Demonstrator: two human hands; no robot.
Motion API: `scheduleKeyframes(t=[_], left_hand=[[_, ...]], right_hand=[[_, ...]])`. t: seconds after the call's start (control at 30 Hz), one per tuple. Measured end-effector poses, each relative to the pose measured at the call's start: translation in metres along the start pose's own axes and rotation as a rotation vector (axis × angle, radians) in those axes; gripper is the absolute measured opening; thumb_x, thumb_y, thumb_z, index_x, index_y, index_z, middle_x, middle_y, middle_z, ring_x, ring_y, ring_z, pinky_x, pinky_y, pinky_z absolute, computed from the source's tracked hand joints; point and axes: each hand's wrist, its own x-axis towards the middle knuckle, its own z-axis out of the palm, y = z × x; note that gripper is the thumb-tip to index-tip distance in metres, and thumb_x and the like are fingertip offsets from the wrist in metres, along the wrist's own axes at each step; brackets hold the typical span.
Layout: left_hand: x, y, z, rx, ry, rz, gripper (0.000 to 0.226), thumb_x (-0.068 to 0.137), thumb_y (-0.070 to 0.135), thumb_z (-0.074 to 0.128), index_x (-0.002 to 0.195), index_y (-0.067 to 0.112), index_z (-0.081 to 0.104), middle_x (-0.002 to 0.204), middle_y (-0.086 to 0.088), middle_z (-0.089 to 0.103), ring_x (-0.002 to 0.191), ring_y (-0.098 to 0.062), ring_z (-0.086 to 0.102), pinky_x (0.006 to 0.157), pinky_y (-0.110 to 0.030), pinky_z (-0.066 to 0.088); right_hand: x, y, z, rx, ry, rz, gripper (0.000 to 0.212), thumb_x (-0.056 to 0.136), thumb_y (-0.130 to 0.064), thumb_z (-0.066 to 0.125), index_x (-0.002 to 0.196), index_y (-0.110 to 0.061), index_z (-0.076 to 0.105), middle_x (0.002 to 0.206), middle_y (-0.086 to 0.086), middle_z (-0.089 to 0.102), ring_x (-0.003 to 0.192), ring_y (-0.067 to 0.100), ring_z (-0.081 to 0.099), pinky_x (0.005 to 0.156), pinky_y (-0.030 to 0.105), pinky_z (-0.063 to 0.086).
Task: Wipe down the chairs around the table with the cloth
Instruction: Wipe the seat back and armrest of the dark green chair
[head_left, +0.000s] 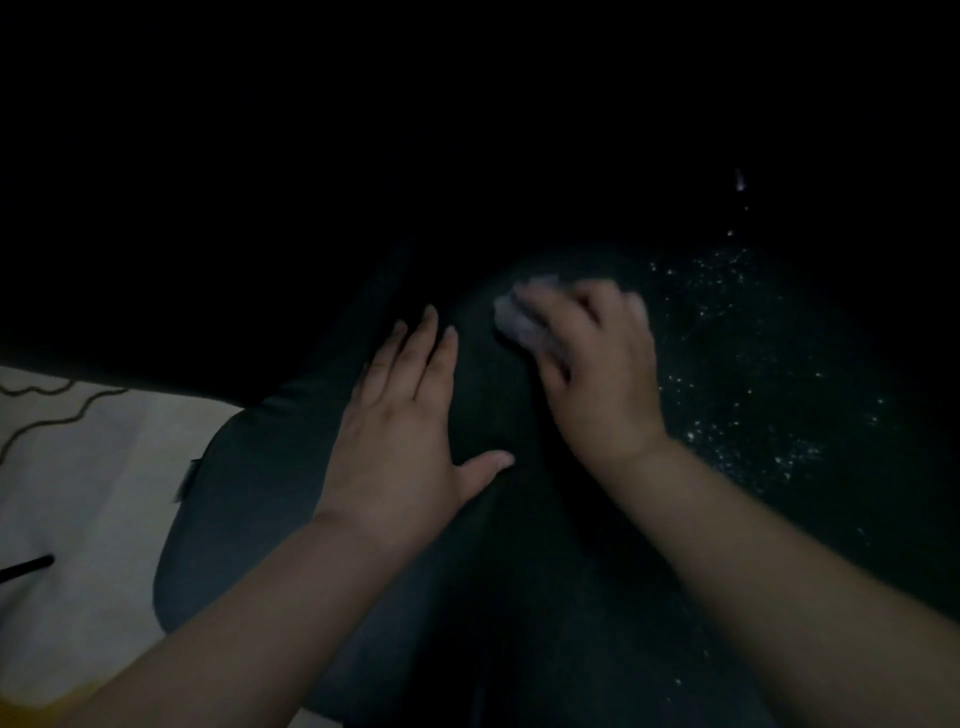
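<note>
The scene is very dark. A dark grey padded chair seat (249, 509) fills the middle of the head view. My left hand (405, 436) lies flat on it with straight, spread fingers. My right hand (592, 364) is blurred and grips a small pale cloth (511, 317), pressing it against the dark chair surface further back. Only the cloth's left edge shows past my fingers. Pale specks (737, 395) are scattered over the dark surface to the right of that hand.
A light floor (78, 467) with a wavy dark line pattern shows at the lower left. A thin black rod (26, 569) lies on it near the left edge. The whole upper half of the view is black.
</note>
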Motion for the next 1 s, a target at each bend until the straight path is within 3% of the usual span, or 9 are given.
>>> scheduleKeyframes(t=[0.17, 0.23, 0.3, 0.4, 0.5, 0.63, 0.7, 0.83, 1.0], left_hand=[[0.015, 0.009, 0.001, 0.005, 0.017, 0.01, 0.108, 0.071, 0.073, 0.052, 0.153, 0.018, 0.009, 0.161, 0.003, -0.002, 0.147, -0.016, -0.003, 0.12, -0.036, 0.007], [0.022, 0.015, 0.001, 0.024, 0.023, 0.017, 0.105, 0.072, 0.072, 0.05, 0.154, 0.02, 0.008, 0.161, 0.003, -0.003, 0.147, -0.016, -0.004, 0.12, -0.037, 0.008], [0.029, 0.023, 0.002, 0.033, 0.022, 0.03, 0.103, 0.075, 0.072, 0.049, 0.154, 0.022, 0.005, 0.161, 0.004, -0.006, 0.146, -0.015, -0.006, 0.12, -0.036, 0.006], [0.042, 0.034, 0.003, 0.056, 0.023, 0.047, 0.101, 0.077, 0.072, 0.047, 0.153, 0.024, 0.001, 0.16, 0.006, -0.013, 0.146, -0.014, -0.011, 0.118, -0.036, 0.002], [0.05, 0.044, 0.003, 0.081, 0.013, 0.061, 0.101, 0.077, 0.073, 0.047, 0.154, 0.023, 0.002, 0.16, 0.005, -0.012, 0.146, -0.015, -0.011, 0.115, -0.033, -0.001], [0.062, 0.056, 0.004, 0.097, 0.005, 0.082, 0.102, 0.078, 0.072, 0.049, 0.154, 0.023, 0.002, 0.16, 0.005, -0.012, 0.146, -0.015, -0.012, 0.114, -0.033, -0.002], [0.071, 0.061, 0.005, 0.098, 0.014, 0.094, 0.102, 0.077, 0.072, 0.049, 0.154, 0.022, 0.004, 0.161, 0.005, -0.01, 0.146, -0.015, -0.01, 0.114, -0.033, -0.003], [0.087, 0.068, 0.008, 0.12, 0.027, 0.133, 0.101, 0.076, 0.072, 0.048, 0.153, 0.021, 0.009, 0.161, 0.003, -0.002, 0.146, -0.017, -0.005, 0.114, -0.034, -0.001], [0.098, 0.066, 0.005, 0.133, -0.009, 0.172, 0.103, 0.07, 0.077, 0.043, 0.153, 0.022, 0.014, 0.161, 0.004, 0.004, 0.147, -0.017, -0.001, 0.115, -0.036, 0.004]], right_hand=[[0.007, 0.045, -0.017, -0.048, 0.2, 0.342, 0.039, 0.087, -0.012, 0.064, 0.125, -0.021, 0.061, 0.11, 0.016, 0.054, 0.096, 0.033, 0.048, 0.076, 0.027, 0.031], [-0.024, 0.04, -0.019, -0.051, 0.173, 0.3, 0.044, 0.08, -0.004, 0.067, 0.122, -0.019, 0.062, 0.108, 0.015, 0.055, 0.091, 0.033, 0.048, 0.074, 0.028, 0.032], [-0.039, 0.033, -0.017, -0.017, 0.078, 0.14, 0.045, 0.078, -0.005, 0.064, 0.121, -0.019, 0.063, 0.108, 0.012, 0.056, 0.091, 0.031, 0.047, 0.075, 0.031, 0.038], [0.001, 0.045, -0.02, -0.016, 0.008, 0.03, 0.044, 0.082, -0.009, 0.064, 0.124, -0.022, 0.061, 0.11, 0.01, 0.056, 0.093, 0.031, 0.047, 0.076, 0.038, 0.043], [0.037, 0.069, -0.024, 0.012, 0.092, 0.196, 0.043, 0.088, -0.011, 0.062, 0.129, -0.02, 0.058, 0.114, 0.014, 0.053, 0.102, 0.033, 0.046, 0.083, 0.039, 0.041], [0.008, 0.076, -0.029, -0.002, 0.202, 0.411, 0.046, 0.086, -0.008, 0.063, 0.13, -0.021, 0.055, 0.113, 0.013, 0.051, 0.101, 0.03, 0.044, 0.084, 0.041, 0.042], [-0.01, 0.067, -0.028, 0.031, 0.189, 0.362, 0.049, 0.08, -0.002, 0.065, 0.126, -0.019, 0.058, 0.112, 0.013, 0.053, 0.098, 0.031, 0.045, 0.081, 0.042, 0.045], [0.019, 0.071, -0.026, 0.033, 0.054, 0.089, 0.046, 0.08, -0.002, 0.066, 0.124, -0.016, 0.061, 0.11, 0.016, 0.057, 0.095, 0.035, 0.049, 0.078, 0.04, 0.043], [0.051, 0.113, -0.036, -0.03, 0.233, 0.41, 0.042, 0.09, -0.011, 0.057, 0.131, -0.02, 0.056, 0.121, 0.015, 0.052, 0.106, 0.033, 0.044, 0.087, 0.035, 0.037]])
